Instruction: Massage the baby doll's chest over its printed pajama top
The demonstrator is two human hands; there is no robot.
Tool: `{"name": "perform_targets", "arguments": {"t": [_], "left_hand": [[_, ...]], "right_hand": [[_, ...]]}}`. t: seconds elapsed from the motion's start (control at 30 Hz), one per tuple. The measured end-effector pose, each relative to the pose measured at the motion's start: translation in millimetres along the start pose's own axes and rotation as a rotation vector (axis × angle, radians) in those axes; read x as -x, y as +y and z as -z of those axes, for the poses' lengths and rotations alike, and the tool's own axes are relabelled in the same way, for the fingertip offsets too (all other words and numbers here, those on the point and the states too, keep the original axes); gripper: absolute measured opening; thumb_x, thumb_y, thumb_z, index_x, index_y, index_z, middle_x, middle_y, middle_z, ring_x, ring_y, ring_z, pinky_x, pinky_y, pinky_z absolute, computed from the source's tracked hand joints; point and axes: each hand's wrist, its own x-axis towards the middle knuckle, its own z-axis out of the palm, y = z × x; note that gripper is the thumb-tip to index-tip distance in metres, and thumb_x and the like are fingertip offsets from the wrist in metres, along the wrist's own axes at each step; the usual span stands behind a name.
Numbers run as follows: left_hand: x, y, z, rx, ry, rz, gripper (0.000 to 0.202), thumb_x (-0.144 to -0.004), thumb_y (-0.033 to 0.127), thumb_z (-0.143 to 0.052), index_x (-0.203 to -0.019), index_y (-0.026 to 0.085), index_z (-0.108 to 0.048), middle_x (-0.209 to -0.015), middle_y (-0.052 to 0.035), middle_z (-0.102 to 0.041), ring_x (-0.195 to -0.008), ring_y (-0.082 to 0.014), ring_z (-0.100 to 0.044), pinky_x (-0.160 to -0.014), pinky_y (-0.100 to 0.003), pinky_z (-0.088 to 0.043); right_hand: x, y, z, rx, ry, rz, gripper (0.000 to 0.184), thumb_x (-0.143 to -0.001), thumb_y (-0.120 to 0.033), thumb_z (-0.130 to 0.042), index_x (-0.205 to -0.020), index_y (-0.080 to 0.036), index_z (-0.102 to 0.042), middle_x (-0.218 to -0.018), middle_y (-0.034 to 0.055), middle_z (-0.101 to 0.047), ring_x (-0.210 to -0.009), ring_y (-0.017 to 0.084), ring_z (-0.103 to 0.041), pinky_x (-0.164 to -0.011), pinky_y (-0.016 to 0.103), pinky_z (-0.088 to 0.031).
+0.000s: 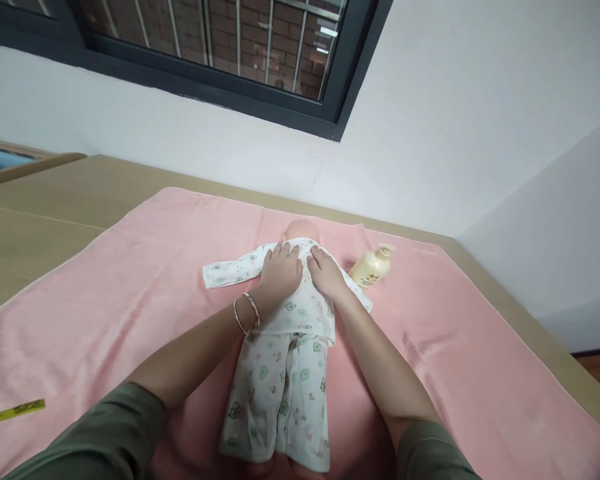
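A baby doll point(303, 229) lies on a pink blanket, dressed in a white printed top point(300, 313) and matching trousers point(280, 393). Its head points toward the wall, and no facial features show. My left hand point(281, 272) rests flat on the upper left of the top, fingers stretched out. On the other side of the upper body, my right hand point(326, 272) lies on the cloth with its fingers extended. One sleeve point(230, 272) reaches out to the left; the other is partly hidden behind my right forearm. A cream pump bottle point(373, 267) leans or lies beside the right sleeve.
The pink blanket point(130, 280) covers much of a tan tabletop point(45, 233). A yellow strip with dark print point(13, 412) lies at the left. Behind stands a white wall point(220, 140) with a dark-framed window point(205, 73).
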Motion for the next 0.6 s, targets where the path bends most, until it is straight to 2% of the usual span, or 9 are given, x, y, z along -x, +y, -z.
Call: {"name": "perform_targets", "arguments": {"t": [0.13, 0.3, 0.47, 0.53, 0.6], "left_hand": [[4, 6, 5.1, -0.008, -0.013, 0.010, 0.047, -0.103, 0.025, -0.038, -0.145, 0.011, -0.055, -0.153, -0.0194, -0.054, -0.143, -0.0367, -0.048, -0.117, -0.056, -0.039], [4, 8, 16.0, 0.013, -0.064, -0.072, 0.044, -0.099, 0.020, -0.041, -0.138, 0.011, -0.061, -0.147, -0.0182, -0.059, -0.140, -0.0335, -0.051, -0.114, -0.049, -0.045], [-12, -11, 18.8, 0.097, -0.107, -0.090, 0.040, -0.100, 0.024, -0.039, -0.129, 0.015, -0.066, -0.139, -0.0125, -0.066, -0.132, -0.0267, -0.059, -0.115, -0.042, -0.044], [-15, -14, 17.1, 0.087, -0.111, -0.066, 0.041, -0.100, 0.025, -0.039, -0.131, 0.014, -0.064, -0.140, -0.0137, -0.066, -0.133, -0.0270, -0.058, -0.115, -0.043, -0.044], [-14, -13, 15.2, 0.054, -0.097, -0.049, 0.043, -0.100, 0.025, -0.038, -0.134, 0.011, -0.061, -0.143, -0.0161, -0.063, -0.136, -0.0293, -0.055, -0.115, -0.046, -0.042]], "right_hand": [[-1, 3, -2, 0.019, 0.013, -0.031, 0.041, -0.103, -0.029, -0.033, -0.128, -0.015, -0.062, -0.138, 0.0164, -0.064, -0.132, 0.027, -0.054, -0.115, 0.042, -0.037], [0, -5, 9, 0.063, -0.033, 0.013, 0.035, -0.103, -0.028, -0.033, -0.115, -0.019, -0.065, -0.116, 0.0110, -0.072, -0.109, 0.025, -0.063, -0.100, 0.037, -0.046], [24, -49, 12, 0.413, -0.042, -0.092, 0.031, -0.103, -0.023, -0.037, -0.114, -0.013, -0.064, -0.111, 0.0172, -0.073, -0.109, 0.029, -0.065, -0.097, 0.037, -0.044], [35, -66, 12, 0.520, -0.067, -0.115, 0.029, -0.100, -0.020, -0.041, -0.116, -0.010, -0.064, -0.113, 0.0202, -0.073, -0.108, 0.031, -0.067, -0.096, 0.038, -0.045], [39, -74, 14, 0.536, -0.091, -0.142, 0.030, -0.101, -0.021, -0.041, -0.116, -0.010, -0.064, -0.112, 0.0206, -0.073, -0.105, 0.031, -0.069, -0.091, 0.038, -0.046]]}}
